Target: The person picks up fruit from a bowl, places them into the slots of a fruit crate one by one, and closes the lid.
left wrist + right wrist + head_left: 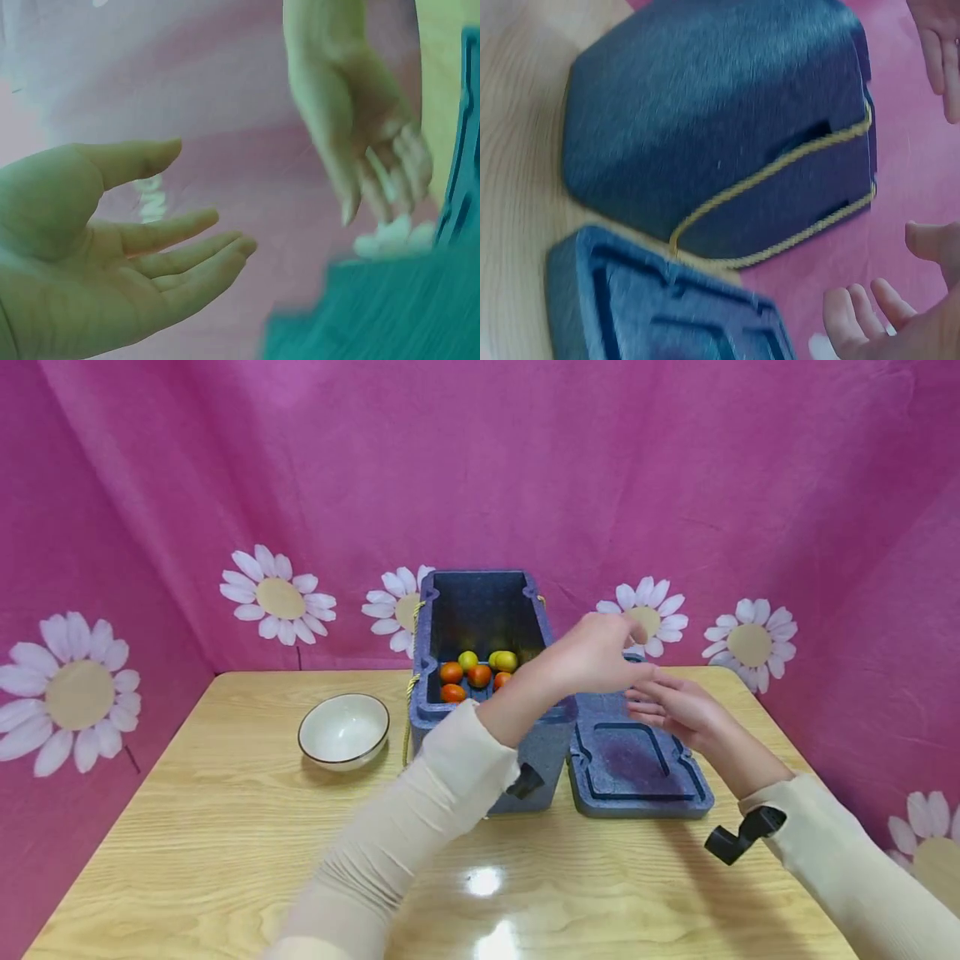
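Note:
A dark blue foam box (480, 610) stands open at the back of the wooden table (225, 827), with several orange and yellow fruits (476, 672) inside. Its lid (637, 768) lies flat on the table just right of it. My left hand (600, 652) reaches across the box's right front corner and hovers above the far end of the lid, fingers loose and empty. My right hand (671, 706) hovers just below it over the lid, fingers straight and holding nothing. In the left wrist view the left palm (150, 255) is open and the right hand (367, 157) hangs opposite.
A white bowl (343, 731) sits left of the box. A yellow cord (780, 161) runs around the box wall (720, 127). Pink cloth with daisy prints encloses the table on three sides. Bare wood stretches along the front.

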A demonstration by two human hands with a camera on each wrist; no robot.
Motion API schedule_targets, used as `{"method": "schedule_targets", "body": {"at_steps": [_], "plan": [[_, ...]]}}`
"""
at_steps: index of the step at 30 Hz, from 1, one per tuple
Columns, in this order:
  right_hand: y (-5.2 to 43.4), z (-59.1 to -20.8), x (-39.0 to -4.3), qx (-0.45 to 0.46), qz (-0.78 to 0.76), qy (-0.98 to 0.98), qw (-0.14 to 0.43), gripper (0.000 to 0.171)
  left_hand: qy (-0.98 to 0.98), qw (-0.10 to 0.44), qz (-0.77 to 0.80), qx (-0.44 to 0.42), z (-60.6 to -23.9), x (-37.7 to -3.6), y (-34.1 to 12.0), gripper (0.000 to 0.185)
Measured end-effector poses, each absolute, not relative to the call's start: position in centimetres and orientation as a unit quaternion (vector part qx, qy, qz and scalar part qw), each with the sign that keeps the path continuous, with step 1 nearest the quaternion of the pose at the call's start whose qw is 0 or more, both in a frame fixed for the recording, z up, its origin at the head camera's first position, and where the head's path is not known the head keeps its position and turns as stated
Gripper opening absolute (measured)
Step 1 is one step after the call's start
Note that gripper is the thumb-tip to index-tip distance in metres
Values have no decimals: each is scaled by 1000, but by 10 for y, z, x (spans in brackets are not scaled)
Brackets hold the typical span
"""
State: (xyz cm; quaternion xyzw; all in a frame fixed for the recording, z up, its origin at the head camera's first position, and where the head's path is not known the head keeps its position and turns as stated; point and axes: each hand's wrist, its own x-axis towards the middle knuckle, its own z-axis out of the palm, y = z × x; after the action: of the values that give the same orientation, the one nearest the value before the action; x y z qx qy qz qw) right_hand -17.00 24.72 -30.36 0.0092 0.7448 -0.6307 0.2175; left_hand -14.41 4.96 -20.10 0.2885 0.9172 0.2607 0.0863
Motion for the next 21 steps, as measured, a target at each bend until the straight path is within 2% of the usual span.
{"method": "schedule_targets", "body": {"at_steps": [2, 5, 6, 8, 12, 17, 21], "plan": [[256, -309, -171, 8, -643, 737, 210, 66, 915, 95, 263, 290, -211, -142, 65, 48], [267, -316, -172, 11, -636, 748, 189, 42, 910, 128, 271, 287, -233, -145, 85, 46], [270, -318, -172, 13, -626, 758, 183, 40, 909, 139, 273, 281, -242, -146, 90, 46], [273, -321, -173, 27, -592, 787, 171, 44, 911, 153, 276, 267, -261, -149, 100, 47], [276, -327, -176, 50, -528, 833, 156, 74, 925, 171, 284, 186, -296, -159, 111, 47], [285, -339, -178, 74, -507, 851, 113, 73, 933, 173, 313, 42, -327, -169, 117, 49], [292, -348, -179, 98, -479, 868, 86, 69, 931, 151, 328, -46, -342, -169, 126, 62]]}}
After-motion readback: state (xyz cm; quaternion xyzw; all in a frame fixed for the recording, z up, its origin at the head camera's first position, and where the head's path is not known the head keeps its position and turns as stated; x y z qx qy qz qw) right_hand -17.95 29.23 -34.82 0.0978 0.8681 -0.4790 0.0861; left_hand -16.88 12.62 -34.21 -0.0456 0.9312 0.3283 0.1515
